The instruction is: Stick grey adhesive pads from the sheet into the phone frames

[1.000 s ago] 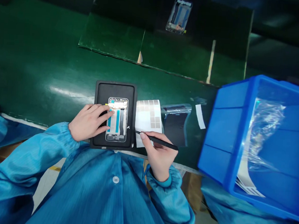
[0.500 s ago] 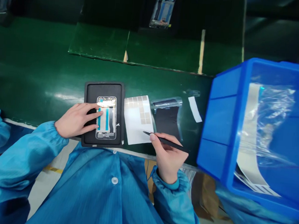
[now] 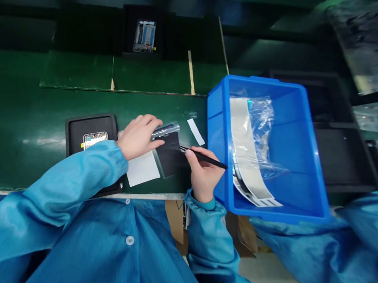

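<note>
My right hand [image 3: 204,170] grips black tweezers [image 3: 209,159], their tips at the right edge of a dark sheet [image 3: 169,152] with a clear curled film [image 3: 165,130] along its top. Over the sheet's upper left edge reaches my left hand [image 3: 140,136], thumb and fingers apart, nothing seen between them. Whether its fingertips press on the film I cannot tell. Below that hand lies a white label sheet [image 3: 144,169], its upper part covered. To the left, an opened phone [image 3: 94,138] sits in a black tray [image 3: 74,129]; my left sleeve hides much of both.
A blue bin [image 3: 316,167] on the right holds pale strips [image 3: 246,137] and clear plastic bags [image 3: 261,129]. A white strip [image 3: 195,132] lies beside it. Another opened phone [image 3: 145,36] rests on the raised board at the back. Another person's blue sleeve [image 3: 361,218] shows at right.
My left hand has left the phone and moved right to the dark sheet. The tweezers have gone from above the label sheet to the dark sheet's right edge. The view has shifted right.
</note>
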